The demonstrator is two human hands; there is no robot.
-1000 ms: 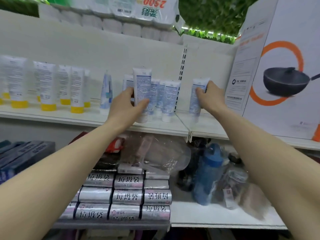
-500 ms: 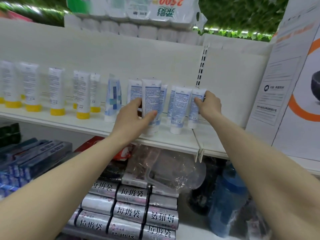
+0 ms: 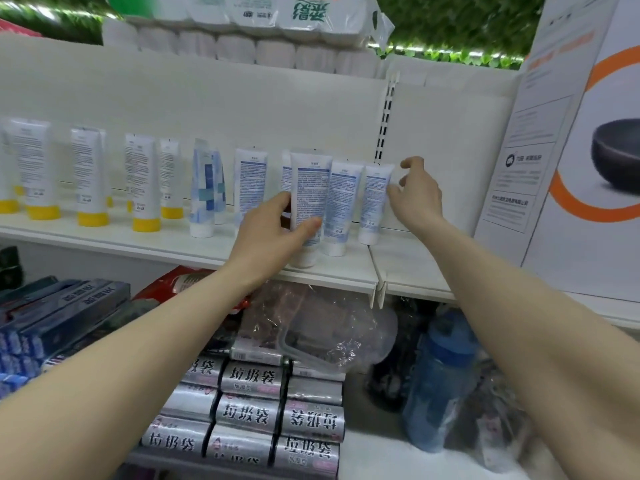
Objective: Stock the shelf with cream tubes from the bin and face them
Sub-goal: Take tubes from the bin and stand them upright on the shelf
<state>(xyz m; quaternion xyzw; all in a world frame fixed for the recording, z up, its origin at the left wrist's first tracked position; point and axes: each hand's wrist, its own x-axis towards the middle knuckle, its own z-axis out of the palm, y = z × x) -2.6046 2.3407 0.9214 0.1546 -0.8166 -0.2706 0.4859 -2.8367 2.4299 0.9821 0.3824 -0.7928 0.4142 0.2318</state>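
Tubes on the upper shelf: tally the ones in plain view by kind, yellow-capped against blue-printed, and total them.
Yellow-capped tubes: 5
Blue-printed tubes: 5
Total: 10
Tubes half hidden behind these rows are not counted.

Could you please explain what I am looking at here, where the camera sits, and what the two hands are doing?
There is no machine here: these are a person's two bare arms, filmed by one wide-angle camera worn on the head, looking forward and down. In front is a white shop shelf. On it stand upright tubes: yellow-capped tubes towards the left, and white-capped cream tubes with blue print in the middle. The left hand grips the front cream tube, thumb across its face. The right hand has its fingers loosely curled beside the rightmost cream tube, fingertips at its edge; I cannot tell whether it really holds it. On the lower shelf lie silver rolls and a blue bottle.
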